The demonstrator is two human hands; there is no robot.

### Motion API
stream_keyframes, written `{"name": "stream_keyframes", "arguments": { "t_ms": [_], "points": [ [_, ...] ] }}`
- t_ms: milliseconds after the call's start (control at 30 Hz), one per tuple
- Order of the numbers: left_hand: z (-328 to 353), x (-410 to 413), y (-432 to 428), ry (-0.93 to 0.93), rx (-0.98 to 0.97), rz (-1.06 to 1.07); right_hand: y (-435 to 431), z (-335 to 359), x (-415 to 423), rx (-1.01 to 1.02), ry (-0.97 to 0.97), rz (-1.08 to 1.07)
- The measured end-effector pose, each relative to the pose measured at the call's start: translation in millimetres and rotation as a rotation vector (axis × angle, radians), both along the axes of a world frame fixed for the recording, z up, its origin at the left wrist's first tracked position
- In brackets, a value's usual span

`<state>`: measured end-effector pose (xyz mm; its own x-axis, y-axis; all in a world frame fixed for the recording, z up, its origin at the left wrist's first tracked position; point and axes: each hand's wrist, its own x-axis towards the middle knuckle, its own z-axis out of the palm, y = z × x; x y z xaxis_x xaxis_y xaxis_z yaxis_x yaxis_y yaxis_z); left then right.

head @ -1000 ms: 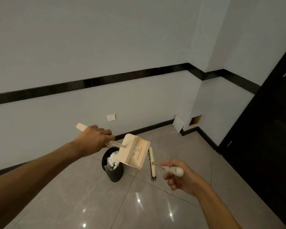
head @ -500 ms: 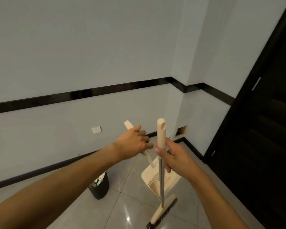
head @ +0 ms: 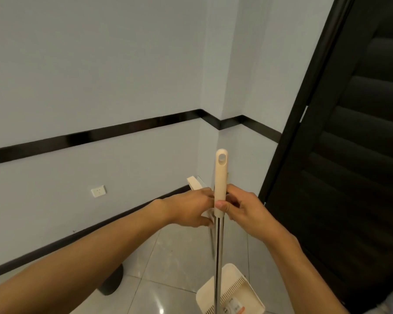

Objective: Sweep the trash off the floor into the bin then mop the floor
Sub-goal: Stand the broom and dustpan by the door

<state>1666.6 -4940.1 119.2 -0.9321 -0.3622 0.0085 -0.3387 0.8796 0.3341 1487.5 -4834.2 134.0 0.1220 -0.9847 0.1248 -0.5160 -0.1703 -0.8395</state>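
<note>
So, right hand (head: pixel 247 211) pinches the upright broom (head: pixel 220 177) by its cream grip. Left hand (head: pixel 191 209), just left of the broom, grips the dustpan (head: pixel 236 284) by its handle. Bin (head: pixel 112 283) sits lower left of the broom.

Glossy grey floor (head: pixel 168 257) tiles are seen below the left hand (head: pixel 191 209); a dark bin (head: pixel 112 284), partly hidden, is stood there, lower left.

Bin (head: pixel 111 285) on the floor (head: pixel 168 257) left of dustpan (head: pixel 235 288); door (head: pixel 349 177) at right

Upright cream broom (head: pixel 221 177) beside dustpan (head: pixel 230 291)
</note>
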Motion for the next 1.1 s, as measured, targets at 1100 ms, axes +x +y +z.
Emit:
{"name": "stream_keyframes", "arguments": {
  "t_ms": [1100],
  "points": [
    [-32.2,-140.0,-211.1,0.258,0.511,-0.151,-183.6,-89.0,-71.0,0.077,-0.352,-0.572]
  ]
}}
